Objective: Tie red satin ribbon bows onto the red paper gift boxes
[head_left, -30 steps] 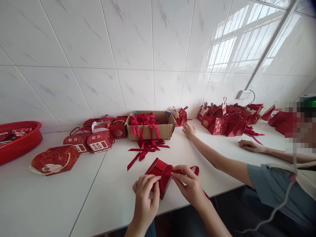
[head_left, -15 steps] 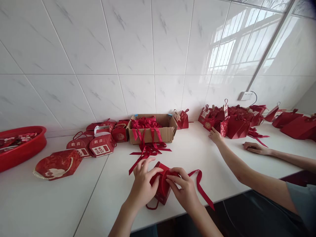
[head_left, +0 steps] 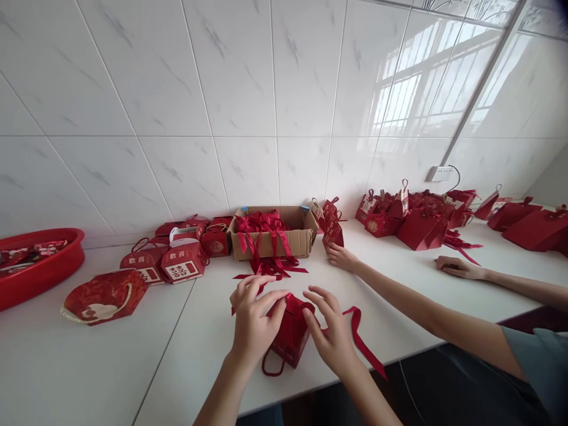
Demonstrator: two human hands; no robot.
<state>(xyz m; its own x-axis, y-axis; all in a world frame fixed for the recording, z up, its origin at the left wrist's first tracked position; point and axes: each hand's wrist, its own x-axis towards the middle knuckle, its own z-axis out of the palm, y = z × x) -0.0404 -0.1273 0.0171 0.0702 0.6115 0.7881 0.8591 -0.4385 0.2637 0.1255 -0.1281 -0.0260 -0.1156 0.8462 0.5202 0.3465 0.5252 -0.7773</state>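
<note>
- At far left we see the red tub (head_left: 73, 260), holding small packets, on the white table (head_left: 213, 367).
- Just beside it lies a flat box (head_left: 102, 296) with a pale cord.
- Behind that, round-topped boxes (head_left: 181, 263) stand in a cluster reaching up to the carton (head_left: 295, 244), where shiny ribbons (head_left: 261, 222) are heaped inside and trail over its front.
- Our left hand (head_left: 256, 322) is half open, its thumb and forefinger close together at the upper left edge of the red box (head_left: 293, 331); whether they pinch it, we cannot quite tell.
- That box sits between our hands near the table's front edge, a cord loop (head_left: 267, 371) at its lower left.
- Our right hand (head_left: 332, 337) is open, fingers spread, its thumb against the box's right side, with nothing gripped.
- Right of it, a loose ribbon (head_left: 361, 340) curls towards the edge.
- Beyond, a co-worker's hand (head_left: 342, 257) touches the base of a tilted bag (head_left: 332, 225).
- Further right are a pile of bags (head_left: 421, 228) and another resting hand (head_left: 459, 267), below a wall socket (head_left: 441, 173).
</note>
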